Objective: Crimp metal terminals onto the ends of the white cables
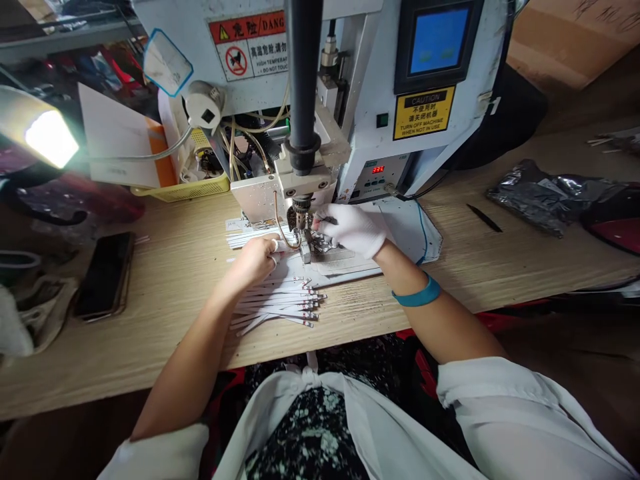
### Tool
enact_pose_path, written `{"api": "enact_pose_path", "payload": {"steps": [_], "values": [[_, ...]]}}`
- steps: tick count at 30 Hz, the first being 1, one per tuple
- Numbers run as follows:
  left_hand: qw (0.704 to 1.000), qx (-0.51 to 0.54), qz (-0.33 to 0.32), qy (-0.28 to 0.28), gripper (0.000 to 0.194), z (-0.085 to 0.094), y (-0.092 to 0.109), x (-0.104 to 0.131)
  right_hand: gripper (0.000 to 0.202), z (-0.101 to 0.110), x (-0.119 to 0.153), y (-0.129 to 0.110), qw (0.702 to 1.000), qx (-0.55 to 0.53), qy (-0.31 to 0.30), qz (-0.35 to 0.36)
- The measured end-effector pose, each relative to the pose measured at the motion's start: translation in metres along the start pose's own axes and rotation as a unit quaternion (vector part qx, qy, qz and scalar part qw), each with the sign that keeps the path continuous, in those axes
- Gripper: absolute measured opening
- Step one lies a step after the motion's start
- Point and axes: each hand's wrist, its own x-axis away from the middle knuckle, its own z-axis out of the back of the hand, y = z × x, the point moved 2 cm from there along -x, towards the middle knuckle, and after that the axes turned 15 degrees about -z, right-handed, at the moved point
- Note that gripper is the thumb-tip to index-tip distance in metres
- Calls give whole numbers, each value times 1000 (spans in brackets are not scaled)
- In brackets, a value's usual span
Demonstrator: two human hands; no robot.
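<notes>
My left hand (257, 260) is closed beside the machine's working head (301, 217), white covers on its fingertips. Its thumb and fingers are pinched together, and what lies between them is hidden. Behind that hand lies a row of thin white strips (245, 238). Nearer me, a loose pile of white strips (280, 303) with small dark-and-red ends rests on the table. My right hand (353, 230), in a white glove, is at the head's right side with fingers curled in. Small metal pieces (325, 245) lie under it; its grip is partly hidden.
The machine (365, 40) rises ahead, bearing a blue screen (440, 40) and a heat warning label (250, 47). A lit lamp (53, 139), a phone (106, 273) and a yellow basket (187, 190) are left. Black tweezers (484, 217) and a silver bag (530, 197) are right.
</notes>
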Motion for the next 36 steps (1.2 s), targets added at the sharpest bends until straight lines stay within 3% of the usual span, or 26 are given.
{"api": "enact_pose_path", "payload": {"steps": [4, 8, 11, 20, 30, 36], "values": [[998, 53, 15, 2, 26, 7, 2, 2, 2, 2, 7, 1, 975, -177, -95, -92], [995, 95, 30, 15, 28, 13, 5, 4, 9, -3, 11, 0, 929, -309, -174, -106], [993, 109, 32, 29, 32, 15, 8, 5, 12, -10, 14, -2, 907, -342, -211, -123], [979, 182, 83, 50, 32, 7, 15, 0, 13, -13, 21, -16, 925, -309, -154, -162], [965, 228, 107, 73, 18, 4, 16, -5, 15, -19, 19, -12, 912, -330, -179, -169], [961, 238, 111, 87, 23, 7, 22, -5, 14, -18, 19, -13, 913, -325, -178, -170]]}}
